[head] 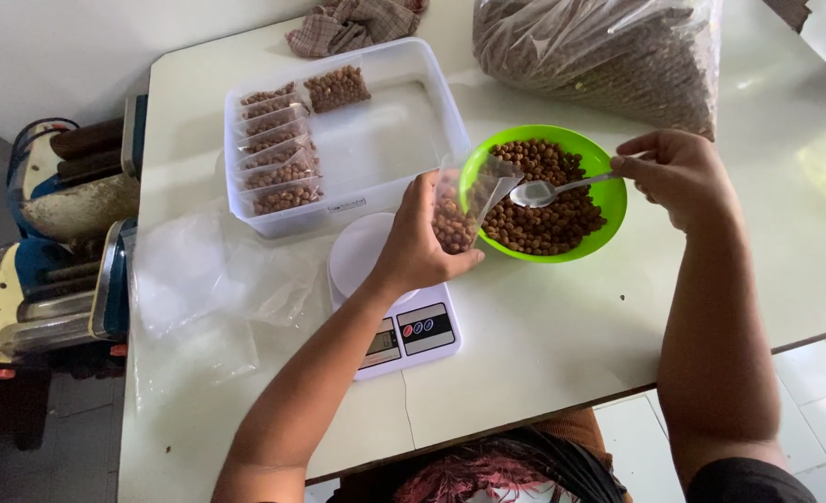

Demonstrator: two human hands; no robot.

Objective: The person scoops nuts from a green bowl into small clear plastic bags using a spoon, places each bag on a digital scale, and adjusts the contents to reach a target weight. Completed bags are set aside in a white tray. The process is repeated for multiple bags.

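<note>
Left hand (419, 244): 1 small clear bag (464, 207) (part-filled with brown pellets, seemingly) is gripped.
Right hand (678, 175): a spoon (548, 191) is pinched over the green bowl (609, 200).

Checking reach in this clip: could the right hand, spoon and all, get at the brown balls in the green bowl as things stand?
Probably yes. The right hand holds the spoon with its scoop already over the brown balls in the green bowl, and nothing lies between them.

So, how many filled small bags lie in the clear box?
About 7: six stacked along the left side of the clear box, one bag behind them. Overlap may hide more.
</note>
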